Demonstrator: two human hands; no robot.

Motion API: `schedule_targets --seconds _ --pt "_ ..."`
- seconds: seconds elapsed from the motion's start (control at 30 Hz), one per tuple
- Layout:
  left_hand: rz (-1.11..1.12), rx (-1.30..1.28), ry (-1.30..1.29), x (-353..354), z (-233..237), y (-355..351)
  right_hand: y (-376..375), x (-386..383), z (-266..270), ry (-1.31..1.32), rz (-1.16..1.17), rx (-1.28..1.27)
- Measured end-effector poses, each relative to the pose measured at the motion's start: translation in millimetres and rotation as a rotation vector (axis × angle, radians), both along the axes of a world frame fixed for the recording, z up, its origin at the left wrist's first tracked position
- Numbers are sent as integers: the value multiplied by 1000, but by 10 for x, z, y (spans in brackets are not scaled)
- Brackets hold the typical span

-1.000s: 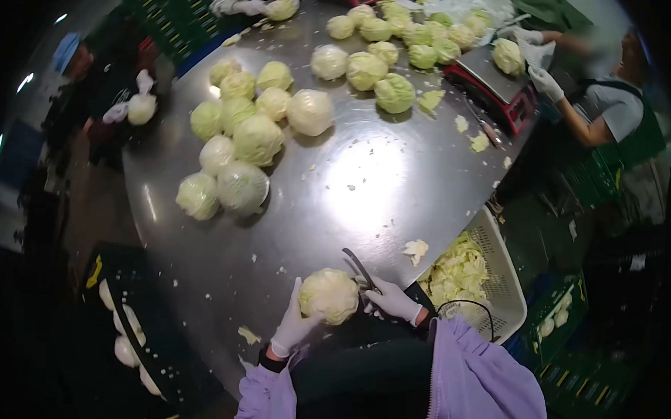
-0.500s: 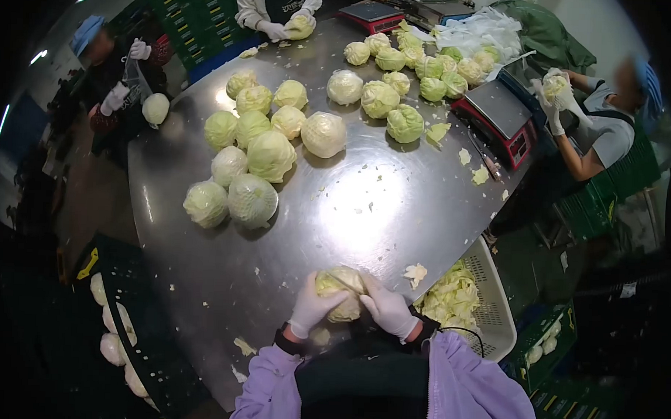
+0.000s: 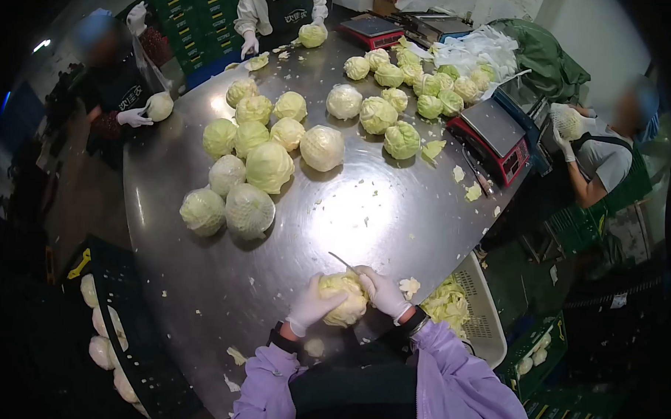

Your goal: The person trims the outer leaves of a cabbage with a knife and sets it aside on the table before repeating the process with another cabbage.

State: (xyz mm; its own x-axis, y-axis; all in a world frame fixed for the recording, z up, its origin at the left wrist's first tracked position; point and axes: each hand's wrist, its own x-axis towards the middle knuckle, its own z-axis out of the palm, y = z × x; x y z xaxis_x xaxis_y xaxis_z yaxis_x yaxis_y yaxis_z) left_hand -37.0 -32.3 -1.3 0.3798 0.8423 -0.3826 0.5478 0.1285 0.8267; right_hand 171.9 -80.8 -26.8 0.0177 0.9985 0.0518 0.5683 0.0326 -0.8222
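Note:
At the near edge of the metal table, my gloved left hand (image 3: 317, 305) is wrapped round the left side of a pale green cabbage (image 3: 345, 302). My gloved right hand (image 3: 382, 292) grips a knife (image 3: 342, 263), whose thin blade points up and left past the cabbage's far side; the handle is hidden in the fist. The right fingers are right at the cabbage's upper right side. A small pale trimmed piece (image 3: 314, 348) lies by my left wrist, and a leaf scrap (image 3: 409, 287) lies just right of my right hand.
Several cabbages (image 3: 269, 168), some in white foam netting, stand left of centre on the steel table (image 3: 290, 230). More are heaped at the back by red scales (image 3: 493, 134). A white basket (image 3: 487, 318) of leaves stands at the right edge. Three co-workers handle cabbages around the table.
The knife blade has come away from the cabbage's top and now points up and left beyond it. The cabbage has turned in my left hand. A co-worker's cabbage at right now has netting over it.

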Motion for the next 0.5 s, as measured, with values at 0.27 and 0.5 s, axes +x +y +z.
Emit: schedule_targets --seconds 0.27,0.5 --pt "120 -272 -568 -447 -171 -217 -187 466 -182 538 -111 -660" --pt "98 100 -205 -181 24 -479 -375 -22 384 398 -28 -274"
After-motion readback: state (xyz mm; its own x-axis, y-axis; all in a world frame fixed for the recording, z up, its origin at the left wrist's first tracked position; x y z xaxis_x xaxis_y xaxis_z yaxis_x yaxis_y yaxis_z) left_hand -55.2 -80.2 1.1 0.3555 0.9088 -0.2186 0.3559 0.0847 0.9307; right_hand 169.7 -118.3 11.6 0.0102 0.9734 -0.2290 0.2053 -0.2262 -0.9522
